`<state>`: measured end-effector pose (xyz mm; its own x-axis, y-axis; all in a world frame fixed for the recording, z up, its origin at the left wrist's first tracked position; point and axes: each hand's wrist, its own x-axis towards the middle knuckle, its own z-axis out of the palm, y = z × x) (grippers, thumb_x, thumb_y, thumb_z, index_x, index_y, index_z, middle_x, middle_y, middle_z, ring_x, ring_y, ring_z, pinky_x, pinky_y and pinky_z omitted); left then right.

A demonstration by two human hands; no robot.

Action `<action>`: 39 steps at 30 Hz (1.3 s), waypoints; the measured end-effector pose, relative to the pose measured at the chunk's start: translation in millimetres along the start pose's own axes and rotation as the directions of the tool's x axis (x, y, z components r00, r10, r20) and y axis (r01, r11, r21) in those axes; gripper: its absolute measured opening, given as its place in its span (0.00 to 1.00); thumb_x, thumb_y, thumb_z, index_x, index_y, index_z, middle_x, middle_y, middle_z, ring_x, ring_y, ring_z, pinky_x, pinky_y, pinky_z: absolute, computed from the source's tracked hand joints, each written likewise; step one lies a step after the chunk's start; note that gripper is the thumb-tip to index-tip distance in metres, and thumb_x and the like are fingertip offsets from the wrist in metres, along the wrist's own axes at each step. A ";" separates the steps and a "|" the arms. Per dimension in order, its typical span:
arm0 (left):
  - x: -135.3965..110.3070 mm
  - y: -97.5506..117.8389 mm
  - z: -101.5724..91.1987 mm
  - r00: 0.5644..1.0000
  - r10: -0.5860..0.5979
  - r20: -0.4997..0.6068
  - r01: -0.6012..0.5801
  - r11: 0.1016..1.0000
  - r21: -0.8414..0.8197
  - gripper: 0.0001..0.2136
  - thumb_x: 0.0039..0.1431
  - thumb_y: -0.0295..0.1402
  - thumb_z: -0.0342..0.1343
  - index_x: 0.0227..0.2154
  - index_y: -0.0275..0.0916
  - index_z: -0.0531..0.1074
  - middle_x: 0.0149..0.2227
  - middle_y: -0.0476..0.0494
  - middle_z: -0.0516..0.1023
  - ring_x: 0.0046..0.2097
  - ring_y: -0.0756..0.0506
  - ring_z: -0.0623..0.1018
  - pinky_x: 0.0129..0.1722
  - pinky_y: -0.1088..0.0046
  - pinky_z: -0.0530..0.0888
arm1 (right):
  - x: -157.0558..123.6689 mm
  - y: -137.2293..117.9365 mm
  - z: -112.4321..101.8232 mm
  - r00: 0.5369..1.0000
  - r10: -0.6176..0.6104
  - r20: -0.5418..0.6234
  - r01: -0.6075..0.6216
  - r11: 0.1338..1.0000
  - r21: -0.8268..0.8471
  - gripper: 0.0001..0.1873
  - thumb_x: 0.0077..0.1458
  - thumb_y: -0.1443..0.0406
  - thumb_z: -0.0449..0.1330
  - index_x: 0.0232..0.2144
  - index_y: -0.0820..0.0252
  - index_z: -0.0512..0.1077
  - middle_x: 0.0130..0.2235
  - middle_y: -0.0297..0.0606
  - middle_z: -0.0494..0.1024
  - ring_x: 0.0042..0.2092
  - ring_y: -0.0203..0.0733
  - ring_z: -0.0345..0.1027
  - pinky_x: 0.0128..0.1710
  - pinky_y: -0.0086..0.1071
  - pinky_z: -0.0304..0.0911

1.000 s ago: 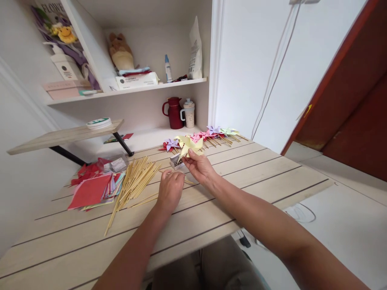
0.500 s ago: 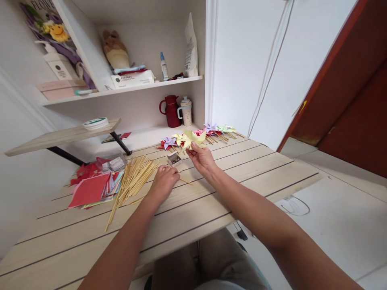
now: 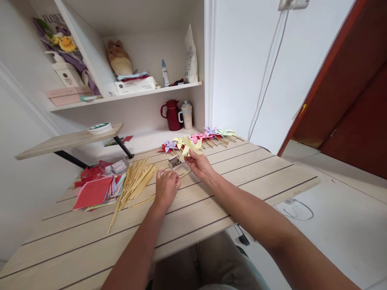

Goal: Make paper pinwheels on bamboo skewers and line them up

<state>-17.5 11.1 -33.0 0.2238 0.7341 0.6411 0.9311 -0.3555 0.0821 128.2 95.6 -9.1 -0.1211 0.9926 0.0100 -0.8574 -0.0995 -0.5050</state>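
Note:
My right hand [image 3: 199,166] pinches a pale yellow paper pinwheel [image 3: 191,146] just above the table. Low over the boards, my left hand [image 3: 167,183] has its fingers curled around a thin wooden stick [image 3: 185,174], whose end points right toward my right hand. The near end of that stick is hidden by the fingers. A small open box [image 3: 175,162] of tiny metal pins stands just beyond my left hand. Behind the held pinwheel lie several finished pinwheels on sticks, among them a purple one [image 3: 170,146] and a green one [image 3: 226,132].
Left of my left hand is a loose pile of wooden sticks [image 3: 137,181]. Beside it lies a stack of coloured paper squares [image 3: 92,193]. A small raised stand [image 3: 69,141] is at the far left. A red jug [image 3: 173,116] and a cup [image 3: 186,115] stand at the back.
My left hand has lifted the stick, and its free end has swung up toward my right hand. The yellow pinwheel stays in my right hand. The view has tilted slightly.

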 end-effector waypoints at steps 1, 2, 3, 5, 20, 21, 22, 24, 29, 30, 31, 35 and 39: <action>-0.3 0.8 1.4 1.000 -0.003 -0.002 0.003 1.000 -0.001 0.07 0.60 0.25 0.55 0.30 0.41 0.75 0.36 0.43 0.83 0.40 0.42 0.80 0.58 0.53 0.63 | 0.4 0.0 -0.2 1.000 0.006 -0.008 -0.006 1.000 0.012 0.13 0.44 0.71 0.75 0.28 0.60 0.75 0.26 0.29 0.81 0.27 0.32 0.74 0.36 0.28 0.74; -0.2 1.0 2.8 1.000 -0.006 -0.004 0.006 1.000 -0.003 0.06 0.60 0.25 0.55 0.30 0.40 0.75 0.36 0.43 0.83 0.40 0.41 0.80 0.58 0.53 0.63 | 0.9 0.0 -0.4 1.000 0.011 -0.016 -0.011 1.000 0.023 0.12 0.45 0.72 0.75 0.27 0.60 0.74 0.25 0.29 0.80 0.27 0.32 0.73 0.37 0.28 0.74; 0.1 0.8 4.1 1.000 -0.010 -0.004 0.010 1.000 -0.007 0.06 0.60 0.25 0.55 0.30 0.40 0.74 0.36 0.43 0.83 0.40 0.41 0.80 0.57 0.53 0.64 | 1.4 0.1 -0.7 1.000 0.017 -0.025 -0.016 0.999 0.032 0.12 0.45 0.72 0.75 0.27 0.60 0.74 0.25 0.29 0.80 0.26 0.32 0.73 0.37 0.28 0.75; 0.6 -0.6 6.1 1.000 -0.011 0.008 0.011 1.000 -0.022 0.07 0.60 0.24 0.55 0.29 0.40 0.74 0.35 0.43 0.83 0.39 0.42 0.80 0.56 0.54 0.65 | 2.5 1.0 -1.4 0.999 0.027 -0.044 -0.025 0.999 0.047 0.12 0.47 0.72 0.74 0.26 0.60 0.73 0.24 0.28 0.79 0.26 0.32 0.72 0.37 0.28 0.75; -2.5 1.1 9.8 0.999 -0.020 0.043 0.025 0.992 -0.121 0.07 0.61 0.23 0.54 0.32 0.41 0.74 0.29 0.47 0.78 0.35 0.44 0.77 0.42 0.65 0.72 | 12.2 -12.5 -9.9 0.996 -0.014 -0.091 0.019 0.998 0.063 0.11 0.49 0.73 0.72 0.26 0.59 0.73 0.24 0.28 0.78 0.26 0.31 0.72 0.35 0.26 0.75; -1.2 1.1 5.9 0.999 -0.021 0.036 0.025 0.992 -0.126 0.07 0.62 0.24 0.53 0.35 0.40 0.75 0.31 0.46 0.79 0.37 0.44 0.77 0.44 0.64 0.72 | 13.4 -15.1 -10.9 0.995 -0.018 -0.099 0.024 0.998 0.062 0.11 0.49 0.73 0.72 0.26 0.59 0.73 0.23 0.28 0.78 0.26 0.31 0.71 0.35 0.26 0.75; 0.3 0.8 0.6 0.999 -0.014 0.032 0.018 0.991 -0.133 0.08 0.64 0.25 0.52 0.38 0.40 0.76 0.34 0.44 0.80 0.39 0.43 0.78 0.46 0.63 0.71 | 14.2 -17.2 -11.8 0.994 -0.022 -0.106 0.028 0.998 0.059 0.11 0.49 0.73 0.72 0.26 0.59 0.73 0.23 0.27 0.78 0.25 0.30 0.71 0.35 0.26 0.75; 2.4 -1.8 -13.4 0.999 0.030 0.013 -0.028 0.989 -0.146 0.12 0.67 0.27 0.51 0.49 0.41 0.75 0.44 0.41 0.81 0.48 0.42 0.77 0.52 0.60 0.69 | 15.2 -20.1 -12.7 0.993 -0.025 -0.116 0.031 0.998 0.054 0.10 0.50 0.74 0.71 0.26 0.59 0.73 0.23 0.27 0.78 0.25 0.30 0.70 0.35 0.26 0.75; -10.6 -13.7 -51.2 0.939 0.278 0.202 -0.244 0.954 -0.175 0.14 0.66 0.30 0.55 0.52 0.50 0.76 0.52 0.44 0.79 0.53 0.43 0.76 0.56 0.60 0.67 | 13.4 -20.5 -10.2 0.995 -0.024 -0.101 0.029 0.999 0.043 0.10 0.51 0.73 0.71 0.26 0.59 0.73 0.24 0.28 0.79 0.26 0.30 0.72 0.36 0.26 0.74; -16.5 -14.5 -55.9 0.912 0.326 0.250 -0.292 0.942 -0.164 0.14 0.65 0.31 0.58 0.52 0.50 0.76 0.52 0.44 0.79 0.53 0.42 0.76 0.55 0.60 0.67 | 12.7 -19.9 -9.5 0.995 -0.023 -0.093 0.027 0.999 0.041 0.10 0.50 0.73 0.71 0.26 0.59 0.73 0.24 0.28 0.79 0.26 0.30 0.72 0.36 0.26 0.74; -22.6 -14.1 -59.1 0.885 0.371 0.283 -0.341 0.928 -0.149 0.15 0.64 0.31 0.59 0.52 0.50 0.76 0.52 0.43 0.79 0.53 0.42 0.76 0.55 0.60 0.67 | 12.1 -19.2 -8.9 0.996 -0.023 -0.084 0.026 0.999 0.040 0.10 0.50 0.73 0.71 0.27 0.59 0.73 0.25 0.28 0.79 0.26 0.31 0.72 0.36 0.26 0.75; -39.4 -0.1 -58.8 0.824 0.461 0.330 -0.478 0.878 -0.035 0.16 0.65 0.22 0.53 0.51 0.44 0.74 0.46 0.43 0.81 0.46 0.44 0.78 0.57 0.58 0.66 | 9.9 -15.5 -8.4 0.999 -0.020 -0.050 0.022 0.999 0.036 0.10 0.49 0.73 0.72 0.27 0.59 0.74 0.25 0.28 0.80 0.27 0.31 0.72 0.37 0.28 0.75; -36.3 16.3 -44.1 0.764 0.539 0.355 -0.590 0.806 0.046 0.10 0.63 0.19 0.51 0.34 0.39 0.74 0.34 0.45 0.79 0.38 0.44 0.76 0.58 0.59 0.66 | 8.2 -12.5 -9.5 1.000 -0.017 -0.022 0.017 1.000 0.018 0.10 0.48 0.73 0.72 0.28 0.59 0.75 0.26 0.28 0.80 0.27 0.31 0.73 0.36 0.28 0.75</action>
<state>-23.1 -46.8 -21.3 0.7749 0.5745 0.2636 0.6319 -0.6929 -0.3472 142.7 105.7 -11.0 -0.0959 0.9954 -0.0006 -0.8681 -0.0839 -0.4893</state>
